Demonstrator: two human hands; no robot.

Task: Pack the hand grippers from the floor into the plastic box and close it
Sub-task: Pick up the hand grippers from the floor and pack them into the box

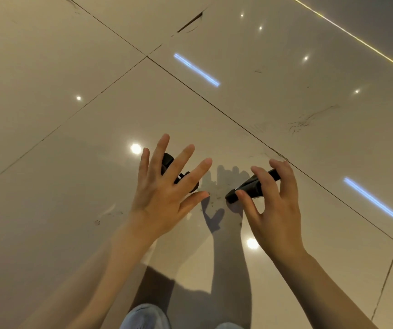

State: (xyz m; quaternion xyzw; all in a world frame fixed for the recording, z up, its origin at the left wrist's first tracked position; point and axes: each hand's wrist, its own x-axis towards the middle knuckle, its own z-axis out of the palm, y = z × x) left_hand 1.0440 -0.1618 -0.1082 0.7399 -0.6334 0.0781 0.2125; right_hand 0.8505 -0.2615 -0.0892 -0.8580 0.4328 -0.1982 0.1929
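Two black hand grippers lie on the glossy beige tile floor. My left hand hovers over the left hand gripper, fingers spread wide, hiding most of it. My right hand curls over the right hand gripper, thumb at its near end and fingers arched across its top; the fingers look partly closed around it, though whether it is off the floor I cannot tell. No plastic box is in view.
Glossy floor tiles with dark grout lines reflect ceiling lights. My knees in light jeans show at the bottom edge. A dark wall base with a lit strip runs across the top right.
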